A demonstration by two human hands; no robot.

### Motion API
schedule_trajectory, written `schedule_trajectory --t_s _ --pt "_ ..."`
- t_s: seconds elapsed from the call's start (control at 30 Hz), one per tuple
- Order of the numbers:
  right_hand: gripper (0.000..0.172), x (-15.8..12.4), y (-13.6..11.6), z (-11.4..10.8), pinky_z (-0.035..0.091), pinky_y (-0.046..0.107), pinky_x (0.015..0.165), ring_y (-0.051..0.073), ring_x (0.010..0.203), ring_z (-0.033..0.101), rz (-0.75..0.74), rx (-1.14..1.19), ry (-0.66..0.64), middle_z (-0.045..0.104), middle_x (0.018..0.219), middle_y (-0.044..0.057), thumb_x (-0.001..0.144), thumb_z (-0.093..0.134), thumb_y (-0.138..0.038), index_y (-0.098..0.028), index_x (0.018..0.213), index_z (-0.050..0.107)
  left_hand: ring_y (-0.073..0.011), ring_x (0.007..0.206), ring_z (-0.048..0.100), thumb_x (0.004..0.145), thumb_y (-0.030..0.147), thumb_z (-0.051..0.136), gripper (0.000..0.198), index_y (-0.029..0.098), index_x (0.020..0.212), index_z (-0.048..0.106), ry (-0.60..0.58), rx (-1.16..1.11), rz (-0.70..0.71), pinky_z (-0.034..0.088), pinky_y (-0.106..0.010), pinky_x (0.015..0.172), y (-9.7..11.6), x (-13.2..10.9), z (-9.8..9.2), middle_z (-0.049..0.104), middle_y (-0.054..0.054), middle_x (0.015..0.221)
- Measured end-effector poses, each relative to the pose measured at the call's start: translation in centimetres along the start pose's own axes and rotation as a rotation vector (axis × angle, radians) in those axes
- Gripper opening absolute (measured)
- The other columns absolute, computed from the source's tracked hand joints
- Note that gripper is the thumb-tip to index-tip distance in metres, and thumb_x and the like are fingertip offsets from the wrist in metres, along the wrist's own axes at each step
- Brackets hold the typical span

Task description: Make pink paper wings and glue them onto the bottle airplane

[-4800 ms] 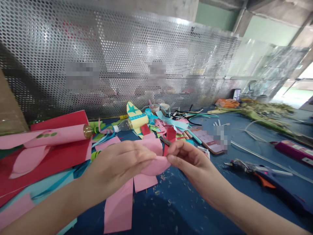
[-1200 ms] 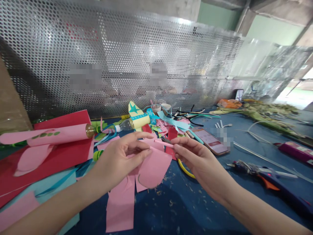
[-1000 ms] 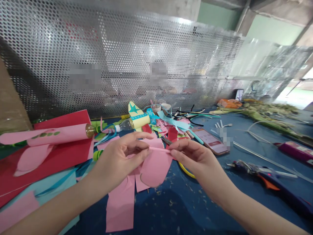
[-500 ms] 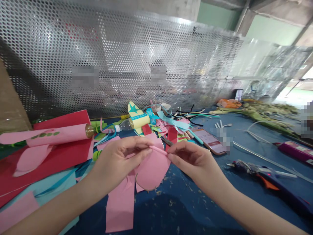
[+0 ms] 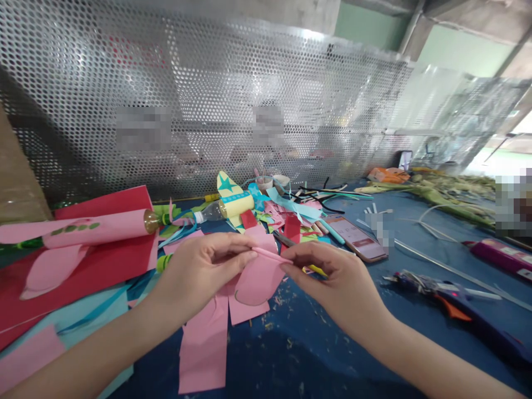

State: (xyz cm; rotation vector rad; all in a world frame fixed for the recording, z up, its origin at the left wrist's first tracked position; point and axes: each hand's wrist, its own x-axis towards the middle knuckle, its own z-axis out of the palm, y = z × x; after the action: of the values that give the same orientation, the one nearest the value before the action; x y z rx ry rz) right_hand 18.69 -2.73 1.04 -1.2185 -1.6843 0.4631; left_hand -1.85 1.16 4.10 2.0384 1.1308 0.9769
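Note:
A rounded piece of pink paper hangs between my hands, its top edge folded into a narrow strip. My left hand pinches the fold's left end between thumb and fingers. At the other end, my right hand pinches the same fold. Beneath and to the left lie other pink paper strips on the blue table. Just behind the held piece are dark scissor-like blades, partly hidden, beside red paper scraps.
A glue gun lies at right, near a phone and a purple can. At left, a pink paper-wrapped bottle rests on red card. A yellow-wrapped bottle stands out among scraps before the perforated metal panel.
The pink piece has tilted, so its lower rounded edge sits higher and more of the paper beneath shows. Both hands keep their pinch on the fold, nearly in place.

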Motion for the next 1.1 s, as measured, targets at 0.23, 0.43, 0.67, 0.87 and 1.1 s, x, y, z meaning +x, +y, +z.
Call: schedule_trajectory --t_s 0.23,0.43,0.67,0.87,1.1 --pt "0.008 0.26 -0.14 -0.12 0.052 0.024 0.066 0.014 0.068 0.068 -0.019 -0.087 -0.020 0.073 0.076 -0.002 0.080 0.064 -0.018 -0.023 0.080 0.070 -0.0123 0.075 0.070 0.077 0.028 0.067 0.010 0.026 0.085 0.073 -0.028 0.049 0.024 0.056 -0.016 0.070 -0.19 0.04 0.15 0.076 0.005 0.081" --pt "0.007 0.25 -0.01 -0.15 0.053 0.025 0.068 0.016 0.069 0.068 0.012 -0.084 -0.042 0.073 0.077 -0.002 0.080 0.064 -0.020 -0.023 0.081 0.070 -0.0128 0.070 0.068 0.077 0.023 0.066 0.012 0.025 0.087 0.072 -0.075 0.084 0.024 0.054 -0.019 0.064 -0.31 -0.04 0.05 0.073 0.005 0.078" --pt "0.007 0.29 -0.11 -0.25 0.052 0.029 0.068 0.017 0.069 0.068 0.061 -0.061 -0.071 0.073 0.075 -0.002 0.079 0.062 -0.023 -0.025 0.080 0.069 -0.0147 0.072 0.067 0.077 0.029 0.067 0.015 0.028 0.091 0.073 -0.111 0.206 0.111 0.053 -0.022 0.066 0.34 0.02 -0.43 0.073 0.004 0.078" --pt "0.008 0.29 -0.26 -0.24 0.051 0.027 0.067 0.016 0.068 0.067 0.059 -0.061 -0.097 0.072 0.075 -0.002 0.080 0.061 -0.022 -0.024 0.078 0.068 -0.0148 0.073 0.067 0.081 0.029 0.063 0.012 0.027 0.079 0.074 -0.079 0.259 0.162 0.051 -0.022 0.067 0.34 0.18 -0.37 0.075 0.005 0.081" --pt "0.010 0.23 0.16 -0.14 0.052 0.028 0.069 0.017 0.072 0.067 -0.006 -0.061 -0.087 0.072 0.078 -0.001 0.078 0.064 -0.019 -0.025 0.085 0.067 -0.0132 0.064 0.065 0.080 0.029 0.062 0.013 0.028 0.077 0.075 -0.044 0.302 0.162 0.049 -0.021 0.060 0.27 0.27 -0.40 0.073 0.006 0.069"
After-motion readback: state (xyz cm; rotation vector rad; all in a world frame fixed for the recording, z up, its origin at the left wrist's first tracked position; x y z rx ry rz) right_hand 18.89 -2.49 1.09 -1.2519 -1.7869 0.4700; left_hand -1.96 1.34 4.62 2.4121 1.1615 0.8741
